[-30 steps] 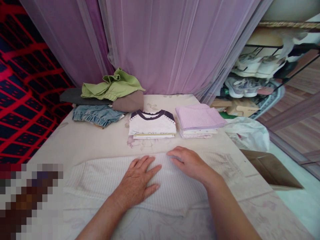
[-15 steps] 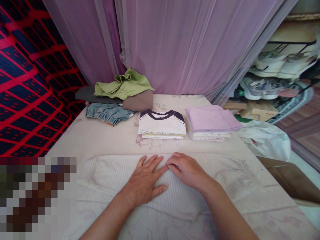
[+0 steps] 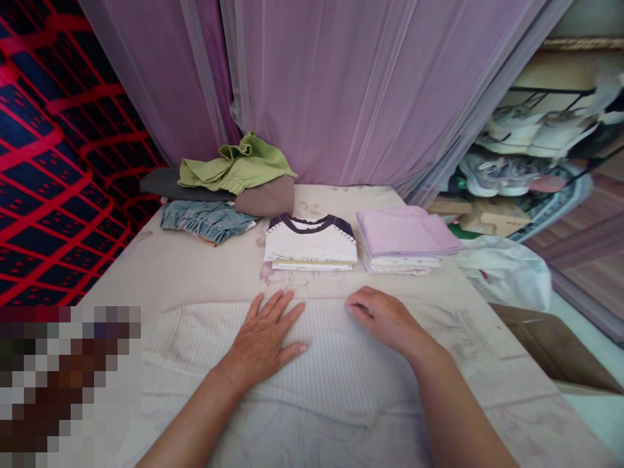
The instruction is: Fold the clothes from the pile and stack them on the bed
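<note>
Pale striped pants (image 3: 331,370) lie flat and folded lengthwise across the bed, with the gathered waist at the right and a cuff at the left. My left hand (image 3: 266,338) rests on them with spread fingers, palm down, near the upper edge. To its right, my right hand (image 3: 385,318) is closed, with curled fingers at that same edge; whether cloth is pinched in them is hidden. Beyond the hands sit a folded white shirt (image 3: 312,244) with a dark collar, on other folded pieces, and a stack topped by folded lilac cloth (image 3: 409,231).
At the back left is a heap with a green garment (image 3: 238,166), a brown one (image 3: 268,195), a dark grey one and jeans (image 3: 205,220). Purple curtains (image 3: 312,91) hang behind. Shoes (image 3: 502,172) on a rack and an open cardboard box (image 3: 550,344) stand right of the bed.
My hands have drawn apart along the pants' upper edge, the left moving left and the right moving right. The view has shifted slightly.
</note>
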### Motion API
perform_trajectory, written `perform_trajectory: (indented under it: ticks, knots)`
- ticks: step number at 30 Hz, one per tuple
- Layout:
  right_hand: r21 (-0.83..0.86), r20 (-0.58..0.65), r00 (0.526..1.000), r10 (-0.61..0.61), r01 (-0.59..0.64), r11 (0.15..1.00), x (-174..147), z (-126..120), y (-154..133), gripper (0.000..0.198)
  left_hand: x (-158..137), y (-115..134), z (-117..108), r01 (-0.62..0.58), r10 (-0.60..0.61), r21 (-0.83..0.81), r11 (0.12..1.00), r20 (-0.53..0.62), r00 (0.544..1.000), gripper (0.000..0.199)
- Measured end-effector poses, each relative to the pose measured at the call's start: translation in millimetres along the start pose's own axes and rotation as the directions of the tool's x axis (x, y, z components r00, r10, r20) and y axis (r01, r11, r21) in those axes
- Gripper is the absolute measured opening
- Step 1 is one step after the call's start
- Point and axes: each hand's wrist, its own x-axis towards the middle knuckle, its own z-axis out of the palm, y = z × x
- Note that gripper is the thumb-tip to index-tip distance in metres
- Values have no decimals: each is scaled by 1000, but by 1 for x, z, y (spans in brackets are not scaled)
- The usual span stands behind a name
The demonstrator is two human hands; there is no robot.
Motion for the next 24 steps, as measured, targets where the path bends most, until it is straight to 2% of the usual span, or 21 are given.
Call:
perform_trajectory:
  ticks: [6, 10, 13, 16, 20, 24]
  knots:
    - [-32, -133, 979, 155, -161, 986, -24, -9, 55, 27, 1, -10, 15, -2, 12, 73, 997, -131, 991, 68]
    - [-78, -266, 943, 201, -229, 970, -42, -2, 80, 28, 2, -13, 16, -5, 19, 90, 996, -155, 988, 68]
    - [-77, -391, 900, 192, -240, 968, -50, 7, 87, 28, 2, -24, 6, 20, -10, 60, 998, -159, 987, 60]
    - [-89, -476, 864, 161, -230, 969, -53, 15, 85, 29, -1, -44, -12, 104, -105, -19, 994, -146, 984, 46]
    - [-97, -516, 844, 148, -230, 968, -53, 19, 82, 28, -7, -67, -32, 208, -220, -108, 972, -109, 969, 37]
    - [-104, -529, 837, 141, -229, 968, -54, 19, 80, 29, -12, -78, -38, 285, -298, -136, 949, -83, 951, 37]
